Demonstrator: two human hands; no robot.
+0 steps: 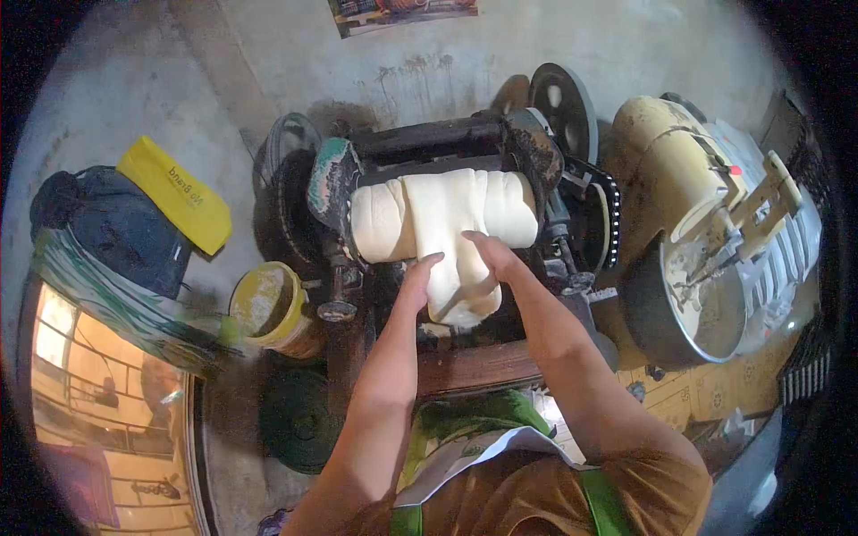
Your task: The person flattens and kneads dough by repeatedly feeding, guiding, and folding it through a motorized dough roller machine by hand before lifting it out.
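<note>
A thick slab of pale dough [442, 214] lies over the rollers of a dough sheeter [424, 138], its wide ends folded at left and right. One long flap of it hangs toward me down the middle. My left hand [416, 282] grips the left edge of this flap, thumb on top. On the other edge, a little higher, my right hand [492, 256] holds the dough, its thumb resting on the surface. The remaining fingers of both hands are mostly hidden by the dough and the hands themselves.
Left of the sheeter stands a yellow bucket [293, 295] with white flour-like powder inside. At right is a mixer [661, 147] with a dough-smeared bowl [643, 304]. A large wheel [572, 103] and a chain [614, 219] flank the rollers. A dark bag [116, 223] hangs at left.
</note>
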